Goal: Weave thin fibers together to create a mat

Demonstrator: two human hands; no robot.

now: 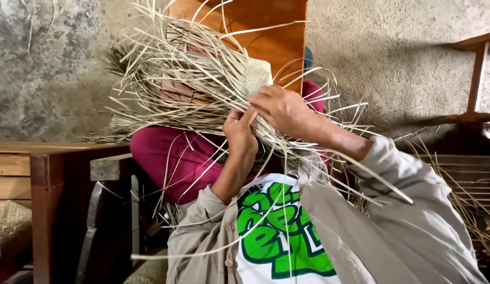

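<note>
- Head view: the left hand (240, 134) and the right hand (282, 108) meet at the middle of the picture, fingers touching, both pinched shut on pale straw strands (192, 79) just under a small woven piece (257, 75).
- The woven piece is a tight, cream plaited patch, sitting upright right above the right hand's knuckles; loose strands fan out from it to the left, upward and down over both forearms.
- The left hand's thumb and fingertips press on strands at the base of the weave; the right hand curls over them from the right, its fingers closed around the same bundle.
- Both arms wear grey-beige sleeves (408, 210); between them shows a white shirt with a green print (276, 231).
- Behind the strands lies a magenta cushion (166, 152), with an orange-brown wooden board (271, 31) above it.
- To the left stands dark wooden furniture (50, 179); a wooden chair frame (476, 79) is at the right edge.
- The rough concrete floor (392, 52) fills the background.
</note>
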